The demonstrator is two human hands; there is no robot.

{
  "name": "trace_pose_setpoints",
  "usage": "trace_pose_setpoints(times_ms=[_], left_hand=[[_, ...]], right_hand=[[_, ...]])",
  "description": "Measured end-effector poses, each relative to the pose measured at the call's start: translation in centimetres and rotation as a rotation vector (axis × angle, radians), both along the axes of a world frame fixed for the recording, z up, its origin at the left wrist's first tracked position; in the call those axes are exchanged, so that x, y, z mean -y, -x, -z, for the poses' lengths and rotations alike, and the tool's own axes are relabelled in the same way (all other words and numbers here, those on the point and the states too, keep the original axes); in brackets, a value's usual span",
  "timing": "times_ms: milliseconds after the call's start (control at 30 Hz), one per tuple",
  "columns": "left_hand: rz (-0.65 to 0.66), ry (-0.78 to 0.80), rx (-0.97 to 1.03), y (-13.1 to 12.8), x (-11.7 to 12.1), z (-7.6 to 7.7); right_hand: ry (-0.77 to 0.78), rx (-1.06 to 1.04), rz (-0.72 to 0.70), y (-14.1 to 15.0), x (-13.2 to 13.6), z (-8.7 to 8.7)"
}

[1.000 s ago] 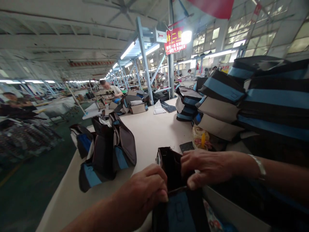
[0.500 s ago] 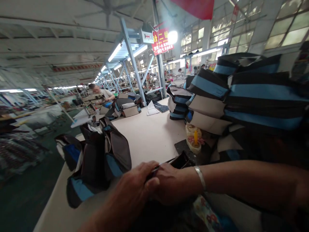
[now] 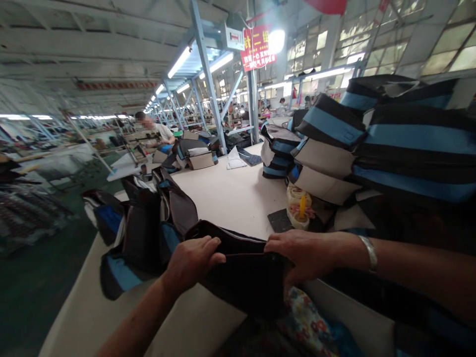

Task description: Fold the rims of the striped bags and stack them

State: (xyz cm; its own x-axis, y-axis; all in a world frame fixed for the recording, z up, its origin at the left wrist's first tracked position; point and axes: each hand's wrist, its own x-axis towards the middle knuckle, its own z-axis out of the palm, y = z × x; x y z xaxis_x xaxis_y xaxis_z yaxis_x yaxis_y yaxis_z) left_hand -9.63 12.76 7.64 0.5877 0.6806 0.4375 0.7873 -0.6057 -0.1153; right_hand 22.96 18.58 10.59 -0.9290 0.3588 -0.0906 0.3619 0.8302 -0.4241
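Note:
A black bag (image 3: 247,282) lies at the near edge of the table, its long opening facing up and spread a little. My left hand (image 3: 195,260) grips the left part of the rim, thumb over the near side. At the right end of the same rim, my right hand (image 3: 303,250) is closed on the edge, with a silver bracelet on the wrist. The fingers inside the opening are partly hidden. Just left of my left hand stand several dark bags with blue panels (image 3: 143,243).
Striped black, blue and grey bags (image 3: 416,139) are piled high on the right. A container of small items with a yellow-handled tool (image 3: 302,206) rests before them on the pale table (image 3: 226,196). Farther back are more bags (image 3: 197,153), white pieces (image 3: 235,158) and a person (image 3: 161,131).
My hands have moved apart, the left one leftward and the right one rightward. The black bag's opening now shows between them. The view has shifted slightly.

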Motion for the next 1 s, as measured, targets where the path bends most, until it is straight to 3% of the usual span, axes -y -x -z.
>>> trace_pose_setpoints(times_ms=[100, 233, 300, 400, 467, 567, 733, 833, 1000], left_hand=[[-0.07, 0.1, -0.007, -2.8, 0.2, -0.7], [-0.021, 0.468, 0.161, -8.3, 2.4, 0.2], [-0.043, 0.594, 0.247, -9.9, 2.9, 0.9], [-0.073, 0.706, 0.32, -10.3, 2.4, 1.4], [-0.039, 0.771, 0.351, -9.7, 1.7, 0.8], [0.043, 0.914, 0.436, -8.6, 1.2, -1.4], [0.127, 1.344, 0.785, -7.8, 2.2, -5.5], [0.087, 1.42, 0.868, -8.0, 3.0, -5.8], [0.067, 1.402, 0.833, -8.1, 3.4, -4.9]], right_hand=[[-0.163, -0.114, -0.027, 0.7, 0.4, 2.4], [-0.302, -0.263, -0.1, 1.7, 0.5, 4.8], [-0.297, -0.275, -0.093, 1.8, 0.2, 5.5], [-0.176, -0.298, -0.066, 1.8, -0.6, 6.1], [-0.093, -0.344, -0.046, 1.9, -1.0, 6.0], [0.024, -0.454, -0.022, 2.5, -0.6, 4.8], [0.374, -0.596, 0.025, 3.0, 2.0, 1.7], [0.503, -0.616, 0.052, 2.8, 3.2, 1.1], [0.62, -0.617, 0.065, 1.9, 3.8, 1.3]])
